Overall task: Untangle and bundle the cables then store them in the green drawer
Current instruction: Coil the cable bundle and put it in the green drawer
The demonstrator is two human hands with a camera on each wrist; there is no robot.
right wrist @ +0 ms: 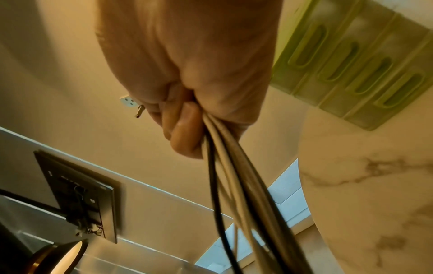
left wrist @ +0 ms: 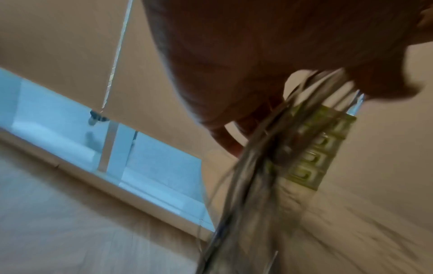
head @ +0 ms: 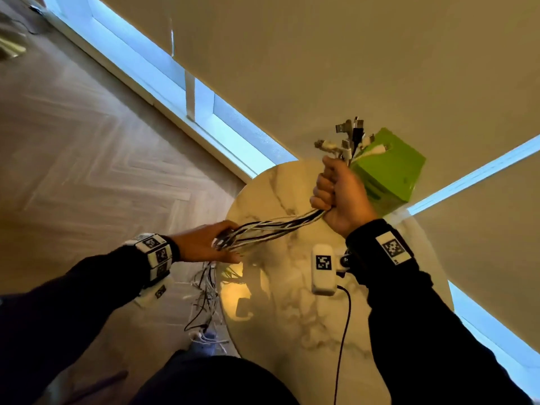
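Round marble-look table (head: 292, 311) by a window with the blinds down, herringbone wood floor off to the side, so that's the setup I'm working in. My right hand (head: 340, 197) is fisted tight around the cables (head: 277, 226) just below their plug ends, which fan out above the fist. From the bottom of that fist the black and white strands run across to my left hand (head: 204, 244), where the fingers look curled loosely around them, though the left wrist view is too blurred to say how firmly. Past the left hand the loose tails dangle down off the table edge toward the floor. The green drawer unit (head: 391, 171) sits on the table just behind the right fist, all its drawers looking closed from the right wrist view. What worries me: those hanging tails look like they're still snarled, so combing down with the left hand could cinch a knot tighter instead of clearing it. A hard tug might also pull strands out of the right fist, or swing the plug ends into the drawer unit. There's also a lit lamp glowing low in the right wrist view.
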